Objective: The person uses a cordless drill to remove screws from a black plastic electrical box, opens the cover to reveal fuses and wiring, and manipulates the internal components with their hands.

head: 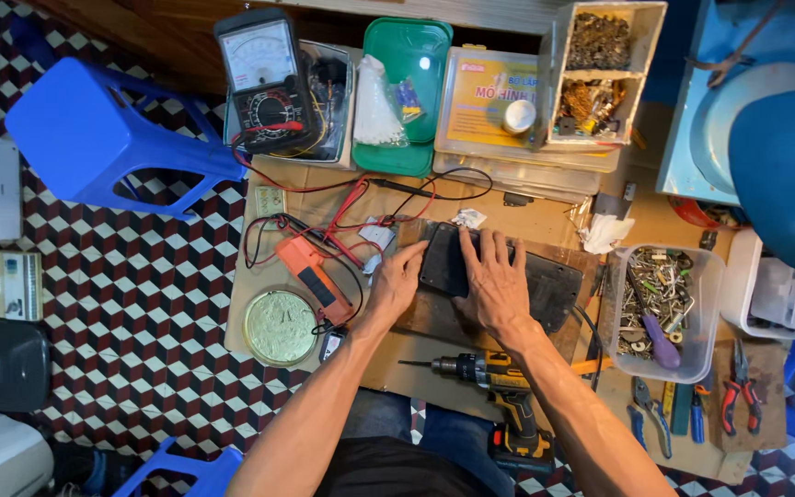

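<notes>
Nearest the lens lies a yellow-and-black cordless drill [499, 391], bit pointing left, resting on the cardboard-covered surface [526, 221] just below the forearms; beyond it, both hands press on a flat black casing [545, 281], rectangular with rounded corners, matte and dark, lying near the middle of the surface on a brown board; its right part looks larger and slightly textured, its left part smoother; the left hand [396, 281] lies spread with fingers curled over the casing's left edge, not closed around it; the right hand [494, 281] rests flat on top, fingers extended towards the far edge, palm down; neither hand has lifted it; to the left sit an orange tool [315, 271] tangled in red and black leads, and a round tin [280, 327] with a pale greenish surface; an analogue multimeter [264, 78] stands at the far side beside a green tray [407, 92]; to the right a clear plastic tub [664, 313] holds screws, metal bits and a purple-handled screwdriver; red-handled pliers [740, 387] lie beyond it; a blue plastic stool [94, 138] stands on the chequered floor.
</notes>
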